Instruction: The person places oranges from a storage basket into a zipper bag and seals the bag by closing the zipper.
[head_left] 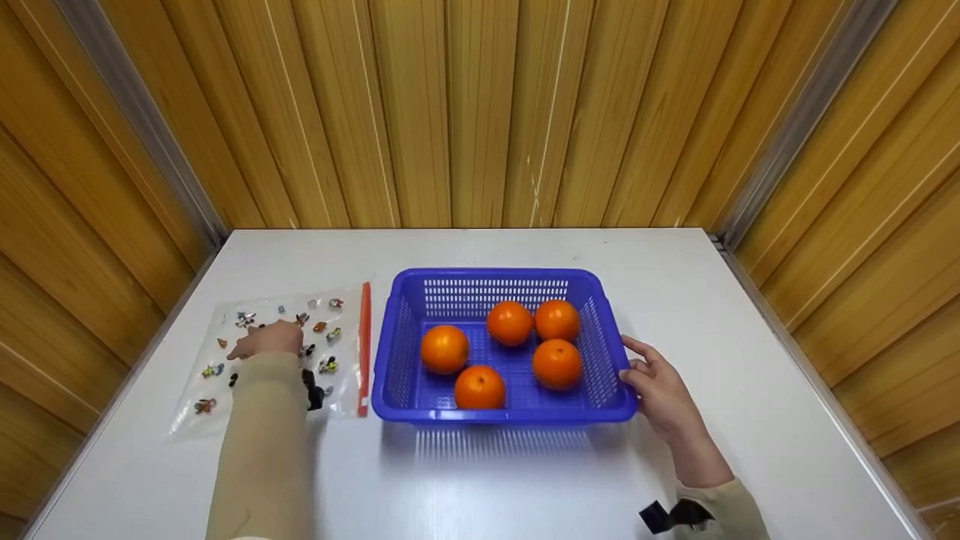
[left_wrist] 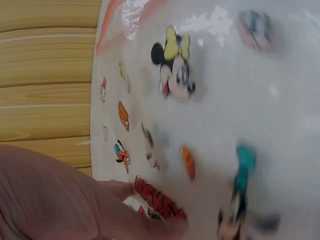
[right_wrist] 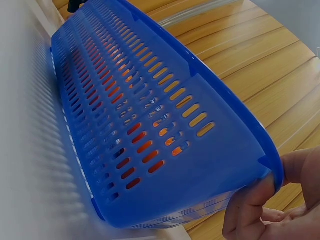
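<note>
My right hand point(head_left: 660, 386) grips the right rim of a blue plastic basket point(head_left: 502, 415), seen closely in the right wrist view with fingers curled at the corner. Several oranges point(head_left: 445, 349) lie inside the basket. On the left, my left hand point(head_left: 271, 339) rests on a clear zip bag point(head_left: 346, 386) with a red zip strip point(head_left: 365, 345). Small cartoon-figure pieces are spread across that bag. In the left wrist view, the fingers touch the bag beside a red lettered piece point(left_wrist: 157, 199), near a mouse-head piece with a yellow bow point(left_wrist: 175, 65).
A white table point(head_left: 525, 487) carries the bag and the basket side by side. Wood-patterned panels point(head_left: 480, 112) stand behind it and at both sides. Black camera mounts point(head_left: 679, 516) sit on the sleeves.
</note>
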